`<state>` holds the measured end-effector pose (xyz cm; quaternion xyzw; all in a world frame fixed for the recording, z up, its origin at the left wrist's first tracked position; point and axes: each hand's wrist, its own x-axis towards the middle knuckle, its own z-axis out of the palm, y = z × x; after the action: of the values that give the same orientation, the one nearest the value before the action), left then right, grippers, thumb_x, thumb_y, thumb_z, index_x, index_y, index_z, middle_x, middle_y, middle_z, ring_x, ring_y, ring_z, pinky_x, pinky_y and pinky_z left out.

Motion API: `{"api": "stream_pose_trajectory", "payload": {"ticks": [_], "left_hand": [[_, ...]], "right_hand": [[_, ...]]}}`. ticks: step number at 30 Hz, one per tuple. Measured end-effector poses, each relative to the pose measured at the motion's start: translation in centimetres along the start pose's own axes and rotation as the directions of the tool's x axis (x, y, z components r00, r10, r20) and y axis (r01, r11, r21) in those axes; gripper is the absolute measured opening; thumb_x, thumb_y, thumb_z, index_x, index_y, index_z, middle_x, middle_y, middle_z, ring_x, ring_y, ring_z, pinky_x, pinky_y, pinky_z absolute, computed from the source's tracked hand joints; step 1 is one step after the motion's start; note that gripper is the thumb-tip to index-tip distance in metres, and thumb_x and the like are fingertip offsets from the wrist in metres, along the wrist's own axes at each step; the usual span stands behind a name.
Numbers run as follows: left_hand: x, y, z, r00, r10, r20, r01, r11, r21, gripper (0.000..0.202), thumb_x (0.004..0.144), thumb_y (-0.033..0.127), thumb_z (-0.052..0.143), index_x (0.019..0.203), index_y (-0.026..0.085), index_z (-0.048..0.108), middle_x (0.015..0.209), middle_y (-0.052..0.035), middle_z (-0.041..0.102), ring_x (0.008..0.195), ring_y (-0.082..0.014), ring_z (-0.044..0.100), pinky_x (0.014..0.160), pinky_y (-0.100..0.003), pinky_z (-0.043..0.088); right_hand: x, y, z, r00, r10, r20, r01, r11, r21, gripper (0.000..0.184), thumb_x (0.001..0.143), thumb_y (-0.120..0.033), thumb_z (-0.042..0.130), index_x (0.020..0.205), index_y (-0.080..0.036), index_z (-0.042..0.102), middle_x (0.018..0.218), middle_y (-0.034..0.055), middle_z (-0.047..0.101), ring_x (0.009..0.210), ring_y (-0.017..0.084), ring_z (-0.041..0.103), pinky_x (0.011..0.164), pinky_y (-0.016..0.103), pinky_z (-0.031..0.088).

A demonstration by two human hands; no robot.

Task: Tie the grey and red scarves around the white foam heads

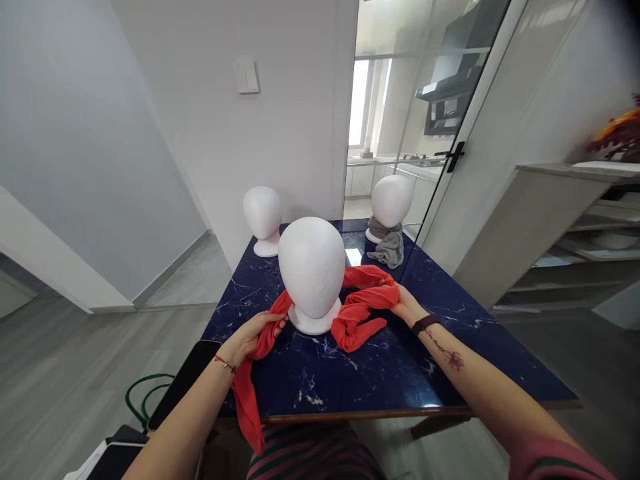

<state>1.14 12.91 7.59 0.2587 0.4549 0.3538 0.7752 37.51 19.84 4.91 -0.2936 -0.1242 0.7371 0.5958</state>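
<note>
A white foam mannequin head (312,267) stands upright on the blue marbled table (300,387), directly in front of me. A long red scarf (367,303) passes behind its neck and comes forward on both sides. On the left side, my left hand (253,333) is closed around the scarf, and that end hangs over the table's front edge. My right hand (404,303) grips the scarf to the right of the head, with its fingers partly hidden by the cloth. The right end lies loosely folded on the tabletop beside the head's base.
Another white mannequin head (262,217) stands at the back left. A third mannequin head (392,200) at the back right wears a grey scarf (387,247). Behind are a wall and a glass door (400,100); a shelf unit (565,227) stands to the right.
</note>
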Motion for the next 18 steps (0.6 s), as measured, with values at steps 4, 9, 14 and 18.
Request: {"api": "stream_pose_trajectory", "payload": {"ticks": [4,9,14,18], "left_hand": [[-0.2,-0.4,1.9,0.995,-0.010,0.097,0.031,0.976,-0.215,0.020,0.081,0.004,0.045,0.094,0.006,0.060,0.072,-0.0079,0.069,0.060,-0.0120,0.066,0.061,-0.020,0.055],[1.4,-3.5,4.1,0.982,-0.001,0.188,0.064,0.942,-0.330,0.040,0.080,-0.001,0.041,0.118,0.002,0.051,0.095,-0.0150,0.070,0.093,-0.0191,0.067,0.085,-0.029,0.053],[2.9,-5.6,4.1,0.965,0.050,0.258,0.056,0.920,-0.387,0.036,0.082,0.004,0.043,0.117,0.002,0.054,0.106,-0.0176,0.067,0.103,-0.0224,0.063,0.091,-0.033,0.050],[3.0,-6.4,4.0,0.971,0.004,0.238,0.078,0.940,-0.332,0.030,0.080,0.009,0.053,0.108,0.007,0.060,0.098,-0.0147,0.070,0.094,-0.0241,0.066,0.088,-0.037,0.051]], "right_hand": [[-2.7,2.1,0.9,0.990,0.106,0.096,-0.096,0.990,-0.102,0.018,0.085,-0.017,0.051,0.068,-0.016,0.051,0.053,-0.0058,0.050,0.047,0.007,0.052,0.055,0.019,0.051],[-7.4,5.0,3.1,0.975,0.163,0.150,-0.075,0.879,-0.471,0.012,0.080,-0.017,0.057,0.092,-0.015,0.061,0.073,0.0008,0.066,0.060,0.010,0.061,0.061,0.021,0.053],[-12.4,9.6,4.7,0.933,0.064,0.353,0.271,0.520,-0.810,0.051,0.076,-0.029,0.065,0.124,-0.019,0.050,0.121,0.0084,0.059,0.107,0.020,0.058,0.094,0.037,0.045],[-16.2,15.2,6.0,0.898,0.020,0.440,0.440,0.024,-0.898,0.065,0.078,-0.031,0.061,0.135,-0.014,0.036,0.108,0.0138,0.063,0.096,0.025,0.061,0.086,0.039,0.046]]}}
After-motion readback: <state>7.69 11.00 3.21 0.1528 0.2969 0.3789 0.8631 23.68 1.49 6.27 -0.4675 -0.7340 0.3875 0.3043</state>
